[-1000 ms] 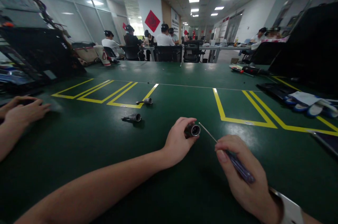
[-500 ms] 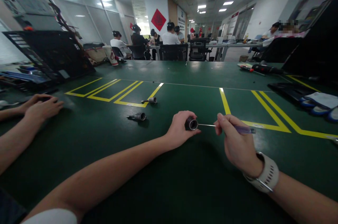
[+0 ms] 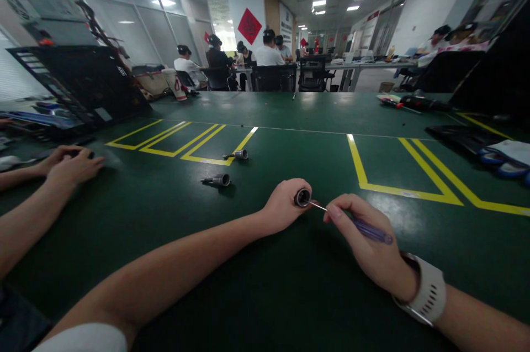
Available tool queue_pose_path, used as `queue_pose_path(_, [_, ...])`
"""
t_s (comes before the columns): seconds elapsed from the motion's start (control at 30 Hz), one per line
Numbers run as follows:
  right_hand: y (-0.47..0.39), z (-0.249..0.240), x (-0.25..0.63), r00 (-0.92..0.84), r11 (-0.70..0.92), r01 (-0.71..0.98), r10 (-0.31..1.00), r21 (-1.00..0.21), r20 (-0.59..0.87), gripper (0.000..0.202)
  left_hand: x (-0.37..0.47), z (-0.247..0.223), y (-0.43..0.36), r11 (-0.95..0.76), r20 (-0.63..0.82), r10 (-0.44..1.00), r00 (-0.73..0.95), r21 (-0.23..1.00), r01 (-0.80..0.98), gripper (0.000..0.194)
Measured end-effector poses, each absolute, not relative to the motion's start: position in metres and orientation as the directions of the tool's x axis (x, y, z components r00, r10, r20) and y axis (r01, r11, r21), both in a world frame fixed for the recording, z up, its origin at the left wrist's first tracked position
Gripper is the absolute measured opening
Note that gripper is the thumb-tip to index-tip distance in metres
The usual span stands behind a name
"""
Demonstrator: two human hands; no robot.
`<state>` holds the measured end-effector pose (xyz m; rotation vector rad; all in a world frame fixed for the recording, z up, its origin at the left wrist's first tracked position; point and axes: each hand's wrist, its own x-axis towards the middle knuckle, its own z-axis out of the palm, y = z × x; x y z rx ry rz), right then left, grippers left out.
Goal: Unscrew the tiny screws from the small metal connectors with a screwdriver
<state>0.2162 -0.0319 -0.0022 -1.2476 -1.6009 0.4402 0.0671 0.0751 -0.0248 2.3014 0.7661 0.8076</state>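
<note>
My left hand is closed around a small dark metal cylinder whose round open end faces me. In my right hand is a screwdriver with a purple see-through handle and a thin shaft. The shaft's tip is at the cylinder's open mouth; how deep it reaches I cannot tell. Left of my left hand, two metal parts lie on the green table: a nearer cup-ended part and a farther one. Each has a thin stem pointing left.
Another person's hands are at the table's left edge. Yellow tape marks boxes on the green tabletop. Tools lie at the far right, beside a dark tray. A black case stands at the left.
The screwdriver has tilted, its handle dropping and its tip moving from the cylinder's side edge to its open mouth. My left hand has turned the cylinder's mouth more towards me.
</note>
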Motion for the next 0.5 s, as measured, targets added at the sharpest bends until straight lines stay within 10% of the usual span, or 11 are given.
queue_pose_path(0.23, [-0.028,-0.009,0.211,0.108,0.265,0.375,0.939,-0.888,0.326,0.019,0.065,-0.022,0.073,-0.721,0.361,0.644,0.675,0.583,0.376,0.012])
queue_pose_path(0.5, [-0.021,-0.014,0.209,0.182,0.065,-0.246,0.983,-0.967,0.02,0.02,0.064,-0.021,0.074,-0.692,0.347,0.657,0.669,0.629,0.354,0.007])
